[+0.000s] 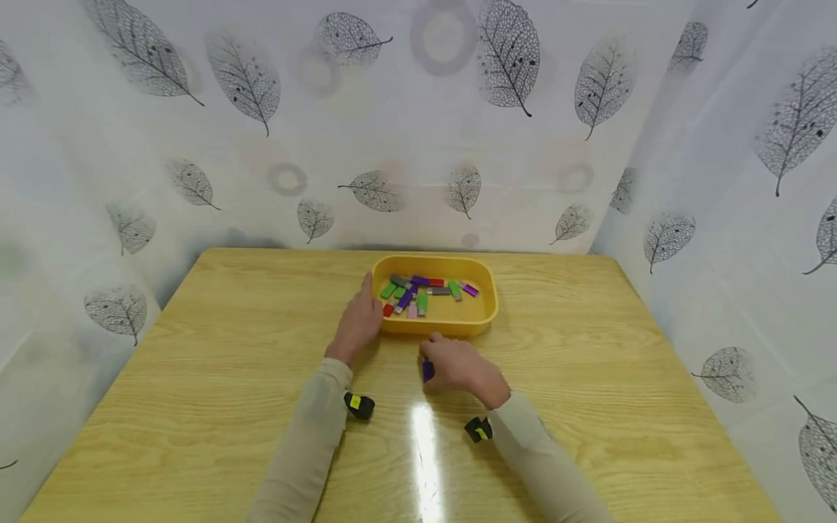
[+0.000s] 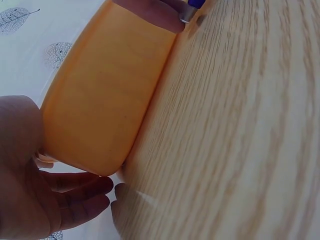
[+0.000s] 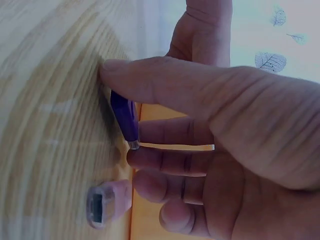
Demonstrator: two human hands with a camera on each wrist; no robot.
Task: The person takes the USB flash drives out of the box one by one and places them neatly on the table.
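A yellow plastic tray [image 1: 458,327] stands at the table's far edge, with several USB flash drives in it, such as a green one [image 1: 422,303] and a grey one [image 1: 441,291]. My left hand [image 1: 357,317] holds the tray's left end, its fingers against the outer wall. In front of the tray, my right hand [image 1: 458,365] pinches a purple USB flash drive [image 3: 125,117] between thumb and fingers, just above the tabletop. A pink flash drive [image 3: 112,202] with a clear end shows beside the right fingertips in the right wrist view; in the head view the hand seems to hide it.
The wooden table [image 1: 588,363] carries a bright light reflection [image 1: 425,450] near its front. A white curtain with a leaf print [image 1: 418,145] hangs behind the table and at both sides. Each wrist wears a small black device, such as the left one [image 1: 359,406].
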